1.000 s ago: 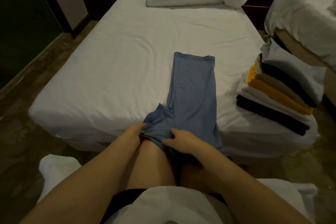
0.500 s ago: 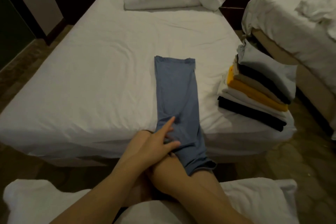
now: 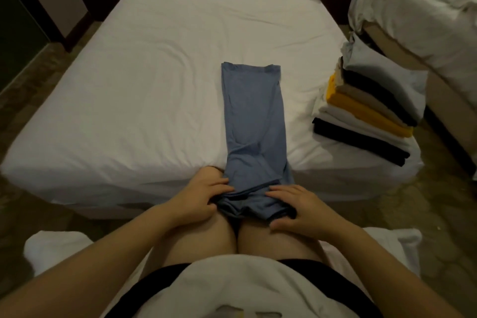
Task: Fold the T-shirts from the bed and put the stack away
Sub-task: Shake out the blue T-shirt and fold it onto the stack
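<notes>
Blue T-shirt [image 3: 254,121] hangs over the bed's [image 3: 129,111] near edge, stack [image 3: 366,116] at the right corner; left hand [image 3: 204,199] and right hand [image 3: 299,210] grip the shirt's hanging end.

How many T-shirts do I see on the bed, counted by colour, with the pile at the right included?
blue T-shirt, being folded: 1
pale grey-blue T-shirt, topmost: 1
black T-shirts: 2
beige T-shirt: 1
yellow T-shirt: 1
white T-shirt: 1, perhaps more layers, I cannot tell
Total: 7, at least
</notes>
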